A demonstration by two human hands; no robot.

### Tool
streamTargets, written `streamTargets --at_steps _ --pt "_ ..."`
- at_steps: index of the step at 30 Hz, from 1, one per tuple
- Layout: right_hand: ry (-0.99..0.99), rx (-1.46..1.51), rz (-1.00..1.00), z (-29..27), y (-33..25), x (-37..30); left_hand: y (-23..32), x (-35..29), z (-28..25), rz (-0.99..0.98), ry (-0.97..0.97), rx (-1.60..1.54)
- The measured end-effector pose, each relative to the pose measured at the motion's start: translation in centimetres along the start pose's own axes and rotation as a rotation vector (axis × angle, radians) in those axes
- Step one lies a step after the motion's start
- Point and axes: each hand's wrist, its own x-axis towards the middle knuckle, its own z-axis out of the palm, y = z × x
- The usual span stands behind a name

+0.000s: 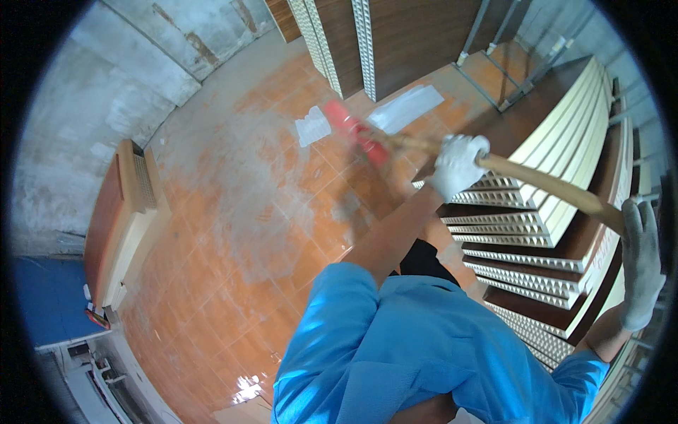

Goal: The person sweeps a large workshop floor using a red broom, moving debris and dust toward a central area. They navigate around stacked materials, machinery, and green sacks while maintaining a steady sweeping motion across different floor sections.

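From the head view, the left hand [458, 167] wraps the broom [551, 186]; how the right hand [641, 265] grips the handle's end, I can't tell. The blurred red head [357, 133] is toward the floor's [205, 290] far edge; sweeping looks unfinished, grey dust [261, 230] and white sheets [408, 107] remaining.

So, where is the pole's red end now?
In the head view, the red end is upper centre, over the orange floor, right of the smaller white sheet.

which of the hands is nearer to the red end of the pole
Left. The left hand grips the pole partway along, nearer its red end; the right hand is at the pole's opposite end.
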Motion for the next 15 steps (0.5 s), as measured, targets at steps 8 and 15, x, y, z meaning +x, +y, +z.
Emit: streamTargets --at_steps 8,15 --pt "-0.076 -0.217 -0.558 13.9 -17.1 23.2 -19.3 9.4 5.0 -0.15 -0.111 0.135" --pt "-0.049 0.199 -0.411 18.4 -5.3 31.4 -18.8 12.9 2.0 -0.202 0.067 0.042"
